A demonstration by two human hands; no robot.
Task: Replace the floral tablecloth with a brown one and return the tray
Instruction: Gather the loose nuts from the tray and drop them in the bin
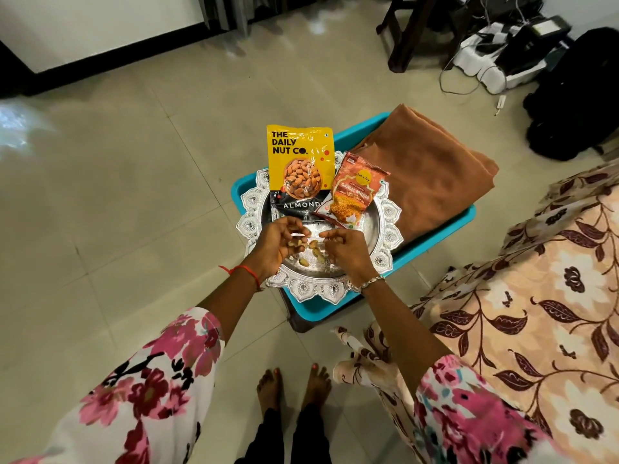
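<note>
A silver scalloped tray (385, 226) rests on a blue plastic bin (445, 232). On the tray lie a yellow almond packet (299, 162), an orange snack packet (356, 192) and several loose nuts (313, 247). A folded brown cloth (432, 172) lies in the bin beside the tray. The floral tablecloth (536, 306) covers the table at the right, one corner hanging down. My left hand (278, 244) is cupped over the tray and holds nuts in curled fingers. My right hand (345, 252) hovers over the loose nuts with fingers bent down; whether it pinches one is hidden.
The bin stands on a dark stool (294, 316) on the tiled floor (134, 195). Bare feet (291, 386) stand just before it. A dark chair (412, 31), white cables and devices (495, 58) and a black bag (582, 95) lie at the back right.
</note>
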